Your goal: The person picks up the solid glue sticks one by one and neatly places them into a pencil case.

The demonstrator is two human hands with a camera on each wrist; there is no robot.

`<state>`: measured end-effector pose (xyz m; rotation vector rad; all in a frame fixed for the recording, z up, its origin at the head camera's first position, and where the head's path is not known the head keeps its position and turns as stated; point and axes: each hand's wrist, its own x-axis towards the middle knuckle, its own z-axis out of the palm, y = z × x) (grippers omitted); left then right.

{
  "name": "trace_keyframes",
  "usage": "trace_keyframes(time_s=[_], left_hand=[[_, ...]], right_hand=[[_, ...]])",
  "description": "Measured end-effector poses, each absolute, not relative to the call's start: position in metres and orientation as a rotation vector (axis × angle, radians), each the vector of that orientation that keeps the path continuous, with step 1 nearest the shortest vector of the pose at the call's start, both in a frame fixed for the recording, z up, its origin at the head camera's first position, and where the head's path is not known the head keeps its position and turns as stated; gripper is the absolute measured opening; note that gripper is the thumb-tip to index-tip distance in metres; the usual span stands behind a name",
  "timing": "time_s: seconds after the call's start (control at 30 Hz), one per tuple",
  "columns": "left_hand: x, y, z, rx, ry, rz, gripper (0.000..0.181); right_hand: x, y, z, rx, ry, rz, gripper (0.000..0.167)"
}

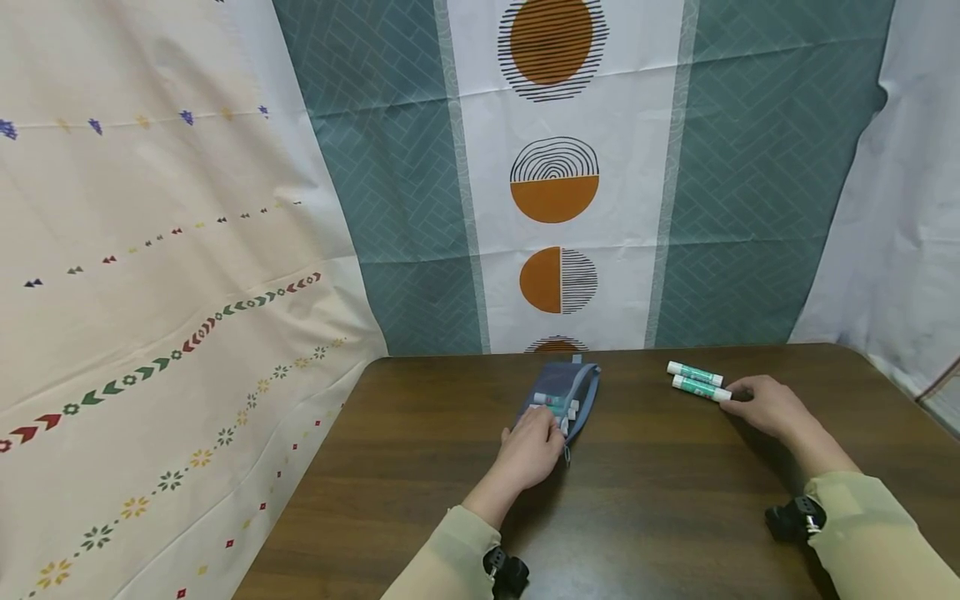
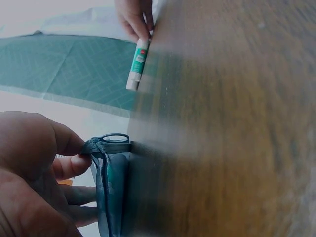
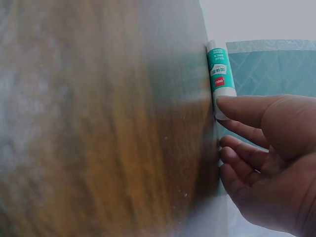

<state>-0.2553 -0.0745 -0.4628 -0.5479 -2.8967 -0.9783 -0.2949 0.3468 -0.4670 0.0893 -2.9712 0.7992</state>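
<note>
A blue zippered pouch (image 1: 557, 377) lies on the table, its zip apparently undone, with several green-and-white glue sticks (image 1: 549, 399) showing in it. My left hand (image 1: 528, 450) pinches the pouch's near end between thumb and forefinger, beside the zip pull (image 2: 116, 138). To the right, two more glue sticks lie side by side on the table. The nearer glue stick (image 1: 697, 387) has its white right end pinched by my right hand (image 1: 768, 408), thumb on top in the right wrist view. Just behind it is the farther glue stick (image 1: 694, 373).
The brown wooden table (image 1: 630, 517) ends at a back edge just beyond the pouch and glue sticks. Behind it hangs a green and white cloth (image 1: 630, 208). A cream patterned cloth (image 1: 187, 333) covers the left side, and a white cloth (image 1: 915, 233) hangs at right.
</note>
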Motion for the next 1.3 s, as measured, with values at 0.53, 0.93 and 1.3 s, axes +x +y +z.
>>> trace_keyframes(time_s=[0.53, 0.93, 1.3], left_hand=[[-0.2570, -0.0744, -0.4622, -0.549, -2.899, -0.975, 0.019], [-0.2562, -0.0754, -0.4618, -0.554, -2.903, -0.971, 0.020], [-0.2568, -0.0754, -0.4629, -0.553, -2.901, -0.998, 0.018]], right_hand=[[-0.2974, 0.3504, -0.4701, 0.109, -2.957, 0.845, 0.047], [-0.2975, 0.3515, -0.4690, 0.130, -2.939, 0.870, 0.042], [-0.2912, 0.3516, -0.4701, 0.056, -2.949, 0.957, 0.048]])
